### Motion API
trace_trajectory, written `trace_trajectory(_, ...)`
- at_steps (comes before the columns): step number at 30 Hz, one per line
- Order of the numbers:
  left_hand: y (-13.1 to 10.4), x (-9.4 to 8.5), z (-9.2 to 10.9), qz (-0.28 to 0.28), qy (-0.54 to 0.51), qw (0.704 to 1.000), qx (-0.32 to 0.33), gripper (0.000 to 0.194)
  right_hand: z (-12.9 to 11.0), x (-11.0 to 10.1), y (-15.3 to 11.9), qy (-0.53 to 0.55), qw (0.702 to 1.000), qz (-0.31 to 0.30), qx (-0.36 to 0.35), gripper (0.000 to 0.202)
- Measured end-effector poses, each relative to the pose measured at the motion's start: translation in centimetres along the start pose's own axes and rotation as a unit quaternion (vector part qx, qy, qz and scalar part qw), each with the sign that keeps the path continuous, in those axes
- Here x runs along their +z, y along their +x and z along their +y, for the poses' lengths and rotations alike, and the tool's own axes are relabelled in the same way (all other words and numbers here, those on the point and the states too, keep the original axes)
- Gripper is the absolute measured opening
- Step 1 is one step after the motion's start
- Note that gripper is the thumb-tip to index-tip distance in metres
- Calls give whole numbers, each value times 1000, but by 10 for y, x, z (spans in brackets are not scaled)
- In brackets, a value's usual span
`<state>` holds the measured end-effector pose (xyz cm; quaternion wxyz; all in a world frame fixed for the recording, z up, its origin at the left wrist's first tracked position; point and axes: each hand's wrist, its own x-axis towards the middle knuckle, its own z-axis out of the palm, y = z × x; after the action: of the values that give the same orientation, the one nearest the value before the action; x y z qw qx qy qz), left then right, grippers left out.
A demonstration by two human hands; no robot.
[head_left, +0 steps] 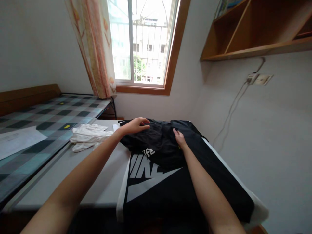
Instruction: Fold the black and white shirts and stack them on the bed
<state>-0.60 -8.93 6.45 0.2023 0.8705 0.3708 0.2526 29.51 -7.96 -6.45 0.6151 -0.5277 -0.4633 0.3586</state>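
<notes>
A black garment (158,139), likely a T-shirt, with white lettering ending in "IFE", lies loosely spread in front of me. Under it is a larger black cloth (170,188) with a big grey Nike print and a pale edge. My left hand (137,125) hovers at the garment's far left, its fingers apart and nothing in them. At the garment's right side, my right hand (179,138) has its fingers closed on the black fabric; part of the grip is hidden. A small yellow spot shows beside that hand.
White crumpled clothing (90,136) lies on the pale tabletop (97,182) to the left. Beyond is a bed with a checked cover (80,112) and white paper (19,139). A wall (275,146) borders the right, with a wooden shelf (243,52) overhead and hanging cables (230,113).
</notes>
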Motion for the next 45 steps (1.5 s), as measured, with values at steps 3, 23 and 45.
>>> trace_trajectory(3,-2,27,-32,33,67,994,-76,34,5,3,-1,-33,998,-22,-39,48)
trace_trajectory(23,-20,78,-42,235,88,967,-53,27,-38,-7,-25,-401,834,310,-217,47)
trace_trajectory(45,-38,97,-59,182,74,979,-43,29,-16,12,-14,-26,978,141,-149,26)
